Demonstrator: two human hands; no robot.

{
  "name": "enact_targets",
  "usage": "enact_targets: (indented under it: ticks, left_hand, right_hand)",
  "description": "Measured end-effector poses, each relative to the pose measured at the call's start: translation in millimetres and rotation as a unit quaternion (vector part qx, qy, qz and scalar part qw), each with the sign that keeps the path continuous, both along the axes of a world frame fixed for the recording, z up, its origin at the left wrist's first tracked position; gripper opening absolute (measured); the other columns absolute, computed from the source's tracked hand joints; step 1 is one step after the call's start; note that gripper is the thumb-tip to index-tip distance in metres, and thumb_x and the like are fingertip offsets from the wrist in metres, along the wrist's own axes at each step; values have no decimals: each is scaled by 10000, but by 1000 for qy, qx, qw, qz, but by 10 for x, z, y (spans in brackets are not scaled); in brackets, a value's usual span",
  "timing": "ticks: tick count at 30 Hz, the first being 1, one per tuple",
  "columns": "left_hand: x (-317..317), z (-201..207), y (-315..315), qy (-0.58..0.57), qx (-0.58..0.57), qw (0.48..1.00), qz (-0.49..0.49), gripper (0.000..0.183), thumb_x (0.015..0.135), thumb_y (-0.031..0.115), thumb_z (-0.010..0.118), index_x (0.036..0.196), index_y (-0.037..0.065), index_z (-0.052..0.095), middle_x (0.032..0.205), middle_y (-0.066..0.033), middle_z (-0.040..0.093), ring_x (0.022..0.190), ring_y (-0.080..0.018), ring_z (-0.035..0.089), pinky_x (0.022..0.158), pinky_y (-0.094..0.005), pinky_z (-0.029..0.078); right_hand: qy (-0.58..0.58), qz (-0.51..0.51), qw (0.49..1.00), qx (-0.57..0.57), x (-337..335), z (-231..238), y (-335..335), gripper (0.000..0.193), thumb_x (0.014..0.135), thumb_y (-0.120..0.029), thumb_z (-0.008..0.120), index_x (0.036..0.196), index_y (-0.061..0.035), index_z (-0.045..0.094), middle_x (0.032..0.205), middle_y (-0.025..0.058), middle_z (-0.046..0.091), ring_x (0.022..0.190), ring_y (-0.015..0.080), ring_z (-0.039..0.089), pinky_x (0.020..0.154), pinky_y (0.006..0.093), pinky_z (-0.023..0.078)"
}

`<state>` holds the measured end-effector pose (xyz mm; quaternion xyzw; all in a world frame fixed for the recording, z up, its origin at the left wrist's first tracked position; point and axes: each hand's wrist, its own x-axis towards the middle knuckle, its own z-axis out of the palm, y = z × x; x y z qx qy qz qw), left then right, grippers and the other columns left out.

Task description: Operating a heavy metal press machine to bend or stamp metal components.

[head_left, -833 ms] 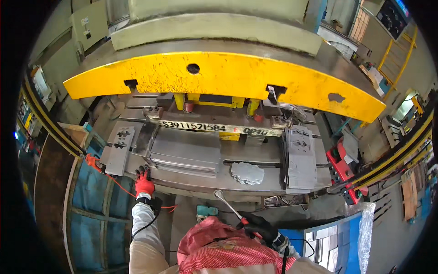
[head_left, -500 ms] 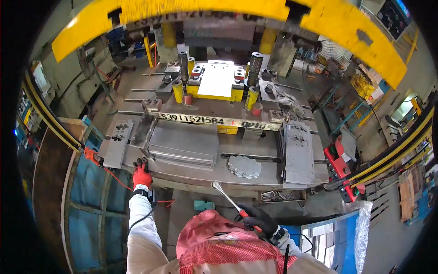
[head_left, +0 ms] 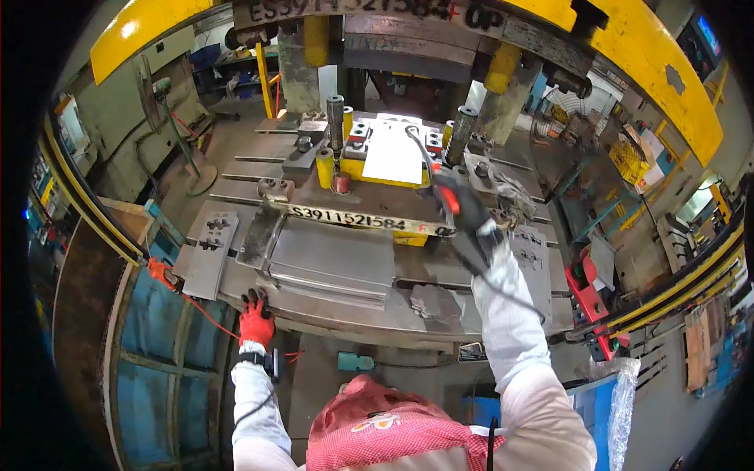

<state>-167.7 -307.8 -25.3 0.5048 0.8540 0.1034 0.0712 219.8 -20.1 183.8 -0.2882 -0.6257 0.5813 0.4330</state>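
Note:
My right hand [head_left: 463, 210], in a dark glove, is closed round the red-and-black handle of a metal rod tool [head_left: 419, 145] with a round head. That head lies over the far right part of a bright flat sheet [head_left: 385, 161] on the yellow-based die [head_left: 377, 174]; I cannot tell whether they touch. My left hand [head_left: 256, 320], in a red glove with dark fingertips, rests open at the front edge of the press table [head_left: 353, 323]. Just beyond it is a stack of flat metal sheets [head_left: 334, 255].
Guide posts [head_left: 335, 125] stand around the die, under the yellow press frame [head_left: 628, 47]. Cut metal pieces [head_left: 436, 304] lie right of the sheet stack. A red control stand [head_left: 587, 294] is at the right, a blue-panelled crate [head_left: 149, 353] at the left.
My right hand has swung forward and up from near my body, carrying the rod tool over the die. My left hand stays at the table edge. The view has shifted slightly.

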Motion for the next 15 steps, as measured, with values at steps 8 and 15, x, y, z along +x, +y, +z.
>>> enact_targets:
  ticks: [8, 15]
  left_hand:
    - [747, 1081, -84, -148, 172, 973, 31, 428, 795, 259, 582, 1191, 108, 519, 1145, -144, 554, 969, -286, 574, 816, -361, 459]
    - [1583, 1482, 1424, -742, 162, 636, -135, 495, 884, 326, 503, 1288, 59, 404, 1249, -109, 482, 1079, -221, 502, 919, -329, 387]
  right_hand:
    - [9, -48, 999, 17, -70, 24, 73, 348, 818, -320, 537, 1042, -55, 509, 832, 61, 592, 584, 98, 523, 493, 230, 412]
    - [16, -138, 983, -122, 719, -378, -1834, 574, 780, -338, 564, 1234, -34, 389, 917, 113, 590, 573, 97, 511, 490, 219, 429]
